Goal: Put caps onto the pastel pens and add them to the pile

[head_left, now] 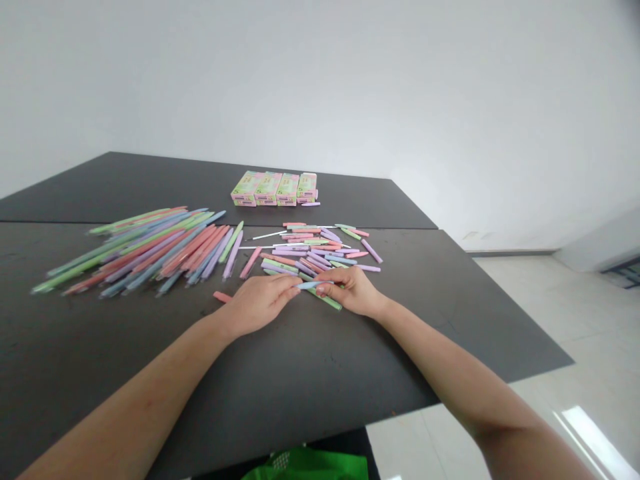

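Observation:
Between my two hands is a light blue pen part [311,285], held nearly level just above the dark table. My left hand [263,301] grips its left end with closed fingers, and my right hand [353,291] pinches its right end. Whether it is one piece or two joined pieces, I cannot tell. Just beyond lies a loose heap of pen parts [320,252] in purple, pink, green and blue. A green piece [327,301] rests beneath the blue one. Partly hidden behind my left wrist is a red piece [223,297].
Many long coloured pens [150,247] lie in a spread pile on the left. Several pink and green boxes [267,189] stand in a row farther back. Thin white refills [267,235] stick out of the heap. The table's right edge [505,303] drops to a tiled floor.

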`<state>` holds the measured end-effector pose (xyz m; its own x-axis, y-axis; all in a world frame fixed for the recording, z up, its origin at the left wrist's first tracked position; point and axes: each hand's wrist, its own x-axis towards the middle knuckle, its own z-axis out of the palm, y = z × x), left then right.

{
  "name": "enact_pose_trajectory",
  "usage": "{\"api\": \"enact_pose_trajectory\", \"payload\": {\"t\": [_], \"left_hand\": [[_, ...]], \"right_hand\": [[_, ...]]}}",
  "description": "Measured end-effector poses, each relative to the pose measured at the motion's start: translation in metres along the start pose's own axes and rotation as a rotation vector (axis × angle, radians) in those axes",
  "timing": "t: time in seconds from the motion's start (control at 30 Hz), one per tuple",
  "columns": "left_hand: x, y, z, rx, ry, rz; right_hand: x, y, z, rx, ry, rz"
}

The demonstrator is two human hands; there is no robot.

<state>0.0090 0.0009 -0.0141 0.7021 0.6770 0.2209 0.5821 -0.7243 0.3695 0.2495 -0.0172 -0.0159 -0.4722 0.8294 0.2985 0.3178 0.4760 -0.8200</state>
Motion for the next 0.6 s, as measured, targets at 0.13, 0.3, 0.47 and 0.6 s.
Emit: {"api": "enact_pose_trajectory", "payload": {"t": [0.13,0.3,0.47,0.6], "left_hand": [[0.0003,0.0009,0.0009,0.03,0.014,0.0],[0.0002,0.003,0.0008,0.057,0.055,-0.026],[-0.0004,0.0031,0.0006,0.065,0.071,0.003],[-0.0007,0.0014,0.0017,0.053,0.079,0.009]], "right_hand": [[0.0014,0.0033,0.001,0.119,-0.018,0.132],[0.0028,0.0049,-0.0001,0.167,-0.068,0.239],[0.0024,0.0035,-0.0002,0.117,-0.069,0.192],[0.0011,0.0031,0.0013,0.048,-0.043,0.122]]}}
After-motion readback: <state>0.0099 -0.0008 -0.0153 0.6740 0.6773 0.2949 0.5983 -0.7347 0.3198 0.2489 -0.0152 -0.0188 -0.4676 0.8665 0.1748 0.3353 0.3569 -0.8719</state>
